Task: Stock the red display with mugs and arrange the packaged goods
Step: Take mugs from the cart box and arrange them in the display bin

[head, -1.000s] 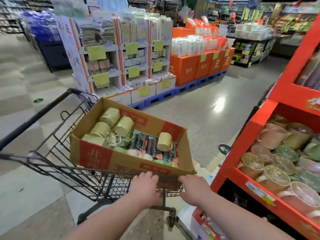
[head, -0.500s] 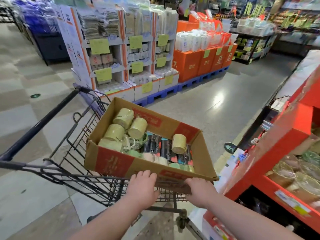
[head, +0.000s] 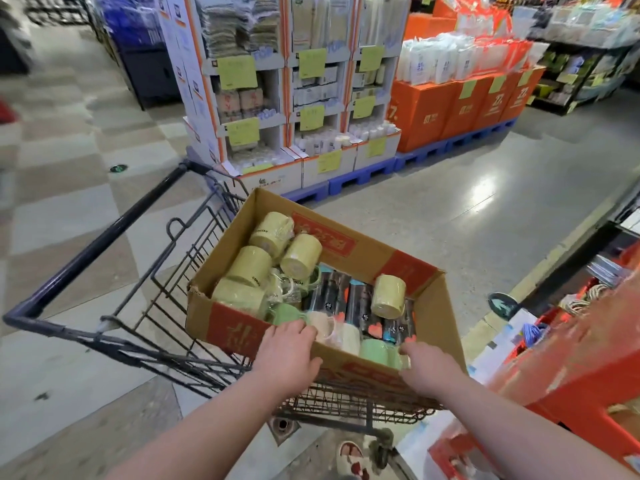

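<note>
Head view: fingers [head: 300, 332] of the left hand [head: 287, 355] are curling over the near rim of the cardboard box [head: 239, 336], and the right hand [head: 429, 370] is gripping that rim alongside. Inside the box, mugs [head: 301, 252] are lying from far wall to near rim, with dark packets [head: 360, 299] between them. The box is riding on a wire cart [head: 166, 306]. The red display [head: 571, 368] is showing blurred, right of the box. Judging by the full box, stocking is only beginning.

Wrapped yellow mugs [head: 299, 256] on their sides atop dark packaged goods [head: 360, 299] inside open cardboard box [head: 363, 251].
</note>
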`<state>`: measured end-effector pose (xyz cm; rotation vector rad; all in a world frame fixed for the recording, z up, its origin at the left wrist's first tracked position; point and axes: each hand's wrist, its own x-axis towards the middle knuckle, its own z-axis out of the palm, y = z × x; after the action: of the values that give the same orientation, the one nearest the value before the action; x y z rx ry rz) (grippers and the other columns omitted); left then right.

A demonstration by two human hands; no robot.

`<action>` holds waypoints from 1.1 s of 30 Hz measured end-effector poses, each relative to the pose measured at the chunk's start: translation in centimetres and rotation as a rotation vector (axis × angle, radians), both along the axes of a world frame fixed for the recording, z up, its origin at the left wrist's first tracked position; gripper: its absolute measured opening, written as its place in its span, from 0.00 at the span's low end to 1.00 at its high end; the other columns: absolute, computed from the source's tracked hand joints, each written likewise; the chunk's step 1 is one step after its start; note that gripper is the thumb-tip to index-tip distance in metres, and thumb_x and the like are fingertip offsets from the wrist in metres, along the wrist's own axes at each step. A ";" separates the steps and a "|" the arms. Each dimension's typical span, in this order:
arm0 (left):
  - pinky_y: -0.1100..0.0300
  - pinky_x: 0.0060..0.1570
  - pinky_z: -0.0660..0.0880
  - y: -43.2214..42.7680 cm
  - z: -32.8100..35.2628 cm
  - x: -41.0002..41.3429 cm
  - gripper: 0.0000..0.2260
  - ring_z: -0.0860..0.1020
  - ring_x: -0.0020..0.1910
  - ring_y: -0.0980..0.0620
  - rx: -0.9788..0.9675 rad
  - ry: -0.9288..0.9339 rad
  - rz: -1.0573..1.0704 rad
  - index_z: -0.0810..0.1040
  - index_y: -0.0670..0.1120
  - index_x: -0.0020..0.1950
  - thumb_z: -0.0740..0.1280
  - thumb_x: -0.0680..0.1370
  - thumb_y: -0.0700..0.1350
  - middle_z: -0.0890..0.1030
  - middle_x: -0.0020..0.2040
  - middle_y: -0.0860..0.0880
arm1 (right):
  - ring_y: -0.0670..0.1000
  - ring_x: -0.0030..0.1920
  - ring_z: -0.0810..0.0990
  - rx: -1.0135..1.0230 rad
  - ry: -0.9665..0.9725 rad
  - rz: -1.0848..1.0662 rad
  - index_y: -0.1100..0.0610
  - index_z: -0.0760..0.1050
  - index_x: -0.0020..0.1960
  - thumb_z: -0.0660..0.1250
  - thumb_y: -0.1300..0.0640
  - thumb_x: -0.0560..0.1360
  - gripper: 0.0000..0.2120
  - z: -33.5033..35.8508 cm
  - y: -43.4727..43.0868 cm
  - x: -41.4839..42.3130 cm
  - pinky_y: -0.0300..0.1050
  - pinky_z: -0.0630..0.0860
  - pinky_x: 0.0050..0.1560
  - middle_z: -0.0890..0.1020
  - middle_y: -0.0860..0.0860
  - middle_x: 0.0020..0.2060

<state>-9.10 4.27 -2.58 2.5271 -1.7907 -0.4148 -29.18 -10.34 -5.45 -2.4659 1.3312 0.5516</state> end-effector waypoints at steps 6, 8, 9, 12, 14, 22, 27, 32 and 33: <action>0.51 0.69 0.63 -4.8 -1.3 -0.4 0.22 0.67 0.67 0.48 0.143 0.023 -0.017 0.65 0.50 0.71 0.59 0.78 0.56 0.69 0.68 0.49 | 0.56 0.61 0.75 0.126 0.013 -0.033 0.51 0.66 0.68 0.63 0.50 0.76 0.21 -2.5 -4.7 -0.5 0.49 0.73 0.58 0.72 0.52 0.65; 0.51 0.67 0.64 -6.4 -1.9 -0.5 0.23 0.68 0.66 0.47 0.201 0.045 -0.010 0.66 0.50 0.71 0.60 0.77 0.56 0.69 0.67 0.48 | 0.56 0.60 0.75 0.176 0.019 -0.043 0.50 0.64 0.69 0.63 0.52 0.77 0.22 -3.6 -6.2 -0.7 0.50 0.74 0.57 0.71 0.52 0.65; 0.51 0.66 0.65 -7.2 -2.3 -0.7 0.24 0.69 0.65 0.47 0.228 0.051 -0.013 0.66 0.50 0.71 0.61 0.77 0.56 0.70 0.66 0.48 | 0.56 0.60 0.76 0.192 0.018 -0.048 0.49 0.64 0.69 0.62 0.54 0.77 0.22 -4.2 -6.8 -0.8 0.50 0.74 0.57 0.71 0.52 0.65; 0.50 0.64 0.67 -9.4 -3.3 -0.9 0.23 0.70 0.64 0.46 0.301 0.064 -0.029 0.66 0.50 0.70 0.61 0.76 0.55 0.70 0.65 0.48 | 0.55 0.59 0.76 0.235 0.034 -0.056 0.48 0.66 0.68 0.60 0.55 0.77 0.20 -5.9 -8.6 -1.1 0.50 0.75 0.56 0.74 0.51 0.64; 0.50 0.64 0.67 -10.6 -4.0 -1.0 0.23 0.69 0.64 0.46 0.351 0.072 -0.022 0.65 0.50 0.70 0.61 0.77 0.55 0.69 0.66 0.48 | 0.54 0.59 0.76 0.276 0.043 -0.062 0.49 0.67 0.67 0.60 0.55 0.77 0.19 -7.0 -9.5 -1.0 0.49 0.75 0.55 0.75 0.51 0.63; 0.52 0.64 0.66 -13.0 -7.0 -0.1 0.24 0.69 0.66 0.46 0.475 0.128 0.036 0.63 0.51 0.72 0.62 0.77 0.54 0.67 0.69 0.49 | 0.54 0.56 0.78 0.457 0.062 -0.130 0.55 0.69 0.66 0.58 0.61 0.74 0.20 -11.5 -11.9 0.5 0.46 0.77 0.52 0.77 0.52 0.60; 0.53 0.64 0.67 -13.9 -8.5 1.0 0.24 0.70 0.66 0.47 0.517 0.145 0.071 0.63 0.51 0.72 0.62 0.78 0.53 0.67 0.70 0.49 | 0.55 0.59 0.77 0.532 -0.009 -0.228 0.55 0.64 0.71 0.61 0.60 0.75 0.24 -13.9 -12.5 1.2 0.43 0.75 0.50 0.77 0.54 0.62; 0.52 0.64 0.69 -14.1 -9.9 1.8 0.23 0.70 0.66 0.46 0.575 0.155 0.100 0.64 0.50 0.72 0.61 0.78 0.51 0.68 0.69 0.48 | 0.56 0.60 0.76 0.619 -0.015 -0.323 0.61 0.60 0.72 0.64 0.56 0.76 0.28 -15.5 -12.4 2.2 0.43 0.73 0.50 0.75 0.57 0.63; 0.52 0.63 0.70 -14.2 -10.1 1.9 0.22 0.71 0.65 0.46 0.574 0.159 0.105 0.64 0.50 0.72 0.61 0.78 0.51 0.68 0.69 0.48 | 0.56 0.60 0.76 0.637 -0.027 -0.362 0.61 0.60 0.73 0.65 0.55 0.75 0.29 -15.8 -12.3 2.3 0.43 0.73 0.50 0.76 0.57 0.62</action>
<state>-7.17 -9.97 -12.67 2.8028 -1.6486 -1.2416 -26.87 -22.67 -21.27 -1.6765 1.2935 0.7099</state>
